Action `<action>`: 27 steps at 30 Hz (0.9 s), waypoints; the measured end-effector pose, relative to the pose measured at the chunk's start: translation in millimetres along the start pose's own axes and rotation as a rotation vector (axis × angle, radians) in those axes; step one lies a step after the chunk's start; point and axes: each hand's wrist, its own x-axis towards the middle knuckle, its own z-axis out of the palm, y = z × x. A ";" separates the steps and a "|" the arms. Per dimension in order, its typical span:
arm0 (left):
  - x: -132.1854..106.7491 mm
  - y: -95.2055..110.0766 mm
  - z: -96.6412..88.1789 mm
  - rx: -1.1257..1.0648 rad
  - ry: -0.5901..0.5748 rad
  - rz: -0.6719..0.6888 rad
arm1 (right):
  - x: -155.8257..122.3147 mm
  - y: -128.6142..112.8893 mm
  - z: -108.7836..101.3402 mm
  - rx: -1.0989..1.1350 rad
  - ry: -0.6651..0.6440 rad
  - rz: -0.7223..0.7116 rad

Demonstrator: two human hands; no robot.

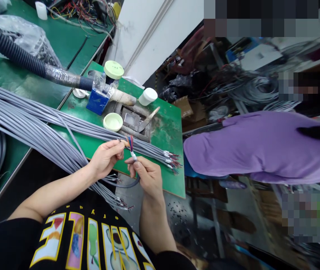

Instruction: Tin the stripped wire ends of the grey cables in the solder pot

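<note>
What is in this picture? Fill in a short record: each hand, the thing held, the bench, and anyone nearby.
Left hand: pinches the coloured wire tips of the grey cable
Right hand: grips that cable below its stripped end
Bench: green top, bearing a cable bundle, a pale green cup, a blue box
Nearby: a person in purple beside the bench

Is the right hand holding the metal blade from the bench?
No, the right hand pinches the stripped cable end with the left hand, while the metal blade lies on the green bench.
</note>
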 end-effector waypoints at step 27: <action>-3.3 -22.2 -7.9 0.710 -0.265 0.188 | 35.9 -32.6 -22.0 -0.052 0.085 -0.053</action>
